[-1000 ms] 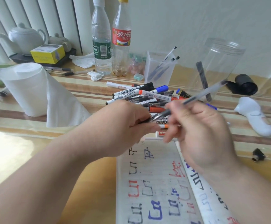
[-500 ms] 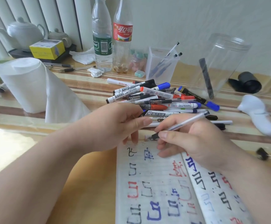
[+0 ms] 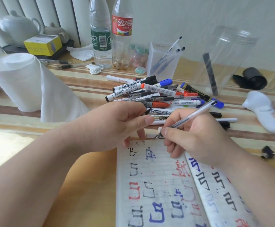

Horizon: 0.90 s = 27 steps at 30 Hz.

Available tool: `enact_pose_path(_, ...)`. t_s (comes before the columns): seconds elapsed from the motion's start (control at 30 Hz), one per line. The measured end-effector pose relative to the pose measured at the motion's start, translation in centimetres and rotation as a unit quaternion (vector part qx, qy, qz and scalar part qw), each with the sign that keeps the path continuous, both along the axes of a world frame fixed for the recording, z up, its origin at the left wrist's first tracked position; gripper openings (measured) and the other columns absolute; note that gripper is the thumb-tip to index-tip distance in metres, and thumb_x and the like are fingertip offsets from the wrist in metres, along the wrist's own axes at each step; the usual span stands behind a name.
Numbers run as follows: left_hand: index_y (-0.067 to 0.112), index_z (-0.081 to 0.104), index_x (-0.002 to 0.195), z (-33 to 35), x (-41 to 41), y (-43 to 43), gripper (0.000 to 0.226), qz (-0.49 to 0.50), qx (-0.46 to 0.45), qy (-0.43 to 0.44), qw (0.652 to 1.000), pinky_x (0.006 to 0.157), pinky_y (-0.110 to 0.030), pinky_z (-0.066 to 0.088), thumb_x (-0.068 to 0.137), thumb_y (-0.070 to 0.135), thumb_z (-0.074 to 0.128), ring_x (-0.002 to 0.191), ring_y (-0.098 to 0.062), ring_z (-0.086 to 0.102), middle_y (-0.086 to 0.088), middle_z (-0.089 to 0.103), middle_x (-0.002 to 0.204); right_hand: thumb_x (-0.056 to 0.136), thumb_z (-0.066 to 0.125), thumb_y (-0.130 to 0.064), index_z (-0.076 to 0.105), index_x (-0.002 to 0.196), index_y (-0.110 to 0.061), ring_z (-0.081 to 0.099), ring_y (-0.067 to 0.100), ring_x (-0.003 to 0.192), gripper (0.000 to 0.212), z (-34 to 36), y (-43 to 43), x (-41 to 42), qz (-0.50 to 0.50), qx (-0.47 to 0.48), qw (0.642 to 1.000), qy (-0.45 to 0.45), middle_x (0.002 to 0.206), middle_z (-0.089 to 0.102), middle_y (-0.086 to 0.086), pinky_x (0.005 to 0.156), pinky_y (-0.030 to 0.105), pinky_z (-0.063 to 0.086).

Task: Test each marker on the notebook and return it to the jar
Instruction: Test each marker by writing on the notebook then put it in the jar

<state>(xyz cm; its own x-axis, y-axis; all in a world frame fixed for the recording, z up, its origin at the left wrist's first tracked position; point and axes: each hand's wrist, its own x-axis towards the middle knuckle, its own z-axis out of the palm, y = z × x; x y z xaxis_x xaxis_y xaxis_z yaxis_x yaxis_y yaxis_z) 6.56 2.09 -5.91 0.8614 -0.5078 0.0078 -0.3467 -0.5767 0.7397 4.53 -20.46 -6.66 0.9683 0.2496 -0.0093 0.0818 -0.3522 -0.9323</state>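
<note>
The right hand (image 3: 197, 138) grips a thin, see-through pen (image 3: 190, 115), its dark tip at the top edge of the notebook (image 3: 158, 185). The left hand (image 3: 117, 126) pinches a small black cap (image 3: 147, 110).

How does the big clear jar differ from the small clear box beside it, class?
The jar is much larger than the box. The jar is round; the box has flat sides. The jar holds one dark marker; the box holds several pens. Both are see-through and stand on the table.
</note>
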Motion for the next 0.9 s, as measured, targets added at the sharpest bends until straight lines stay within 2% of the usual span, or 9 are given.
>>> enact_pose_path(0.13, 0.029, 0.053, 0.079, 0.03, -0.01, -0.06, 0.037, -0.004, 0.000, -0.007, 1.000, 0.057, -0.019, 0.051, 0.091, 0.063, 0.044, 0.059, -0.013, 0.071, 0.019, 0.076, 0.088, 0.092, 0.072, -0.004, 0.068, 0.080, -0.011, 0.069, 0.028, 0.053, 0.014, 0.01, -0.09, -0.09, 0.002, -0.016, 1.000, -0.005, 0.064, 0.070, 0.014, 0.046, 0.031, 0.054)
enact_pose_path(0.27, 0.026, 0.055, 0.081, 0.09, -0.07, -0.02, 0.043, -0.007, 0.003, -0.016, 1.000, 0.062, -0.028, 0.055, 0.090, 0.066, 0.042, 0.058, -0.012, 0.071, 0.020, 0.076, 0.088, 0.092, 0.071, -0.003, 0.068, 0.082, -0.009, 0.069, 0.028, 0.052, 0.012, 0.21, 0.05, -0.15, -0.002, -0.018, 1.000, -0.002, 0.064, 0.071, 0.015, 0.046, 0.030, 0.054)
enact_pose_path(0.4, 0.026, 0.054, 0.081, 0.09, -0.09, 0.04, 0.043, -0.011, -0.005, -0.023, 1.000, 0.060, -0.025, 0.052, 0.091, 0.066, 0.042, 0.058, -0.011, 0.071, 0.020, 0.076, 0.088, 0.093, 0.070, -0.002, 0.067, 0.082, -0.008, 0.069, 0.027, 0.052, 0.012, 0.29, 0.05, -0.23, -0.001, -0.017, 1.000, 0.001, 0.065, 0.071, 0.015, 0.047, 0.030, 0.054)
enact_pose_path(0.67, 0.028, 0.055, 0.082, 0.20, -0.15, -0.16, 0.044, -0.026, -0.006, -0.012, 1.000, 0.064, -0.031, 0.054, 0.088, 0.068, 0.040, 0.059, -0.011, 0.071, 0.018, 0.077, 0.088, 0.093, 0.071, -0.005, 0.067, 0.082, -0.011, 0.070, 0.025, 0.053, 0.013, 0.25, 0.14, -0.17, 0.005, -0.036, 0.999, -0.001, 0.065, 0.071, 0.013, 0.047, 0.030, 0.055)
enact_pose_path(0.9, 0.029, 0.057, 0.085, 0.21, -0.19, -0.18, 0.045, -0.020, -0.004, -0.003, 1.000, 0.065, -0.030, 0.054, 0.086, 0.070, 0.039, 0.059, -0.010, 0.071, 0.020, 0.077, 0.089, 0.092, 0.071, -0.005, 0.067, 0.080, -0.011, 0.070, 0.026, 0.053, 0.014, 0.26, 0.05, -0.06, -0.003, -0.034, 0.999, 0.002, 0.064, 0.071, 0.013, 0.047, 0.030, 0.054)
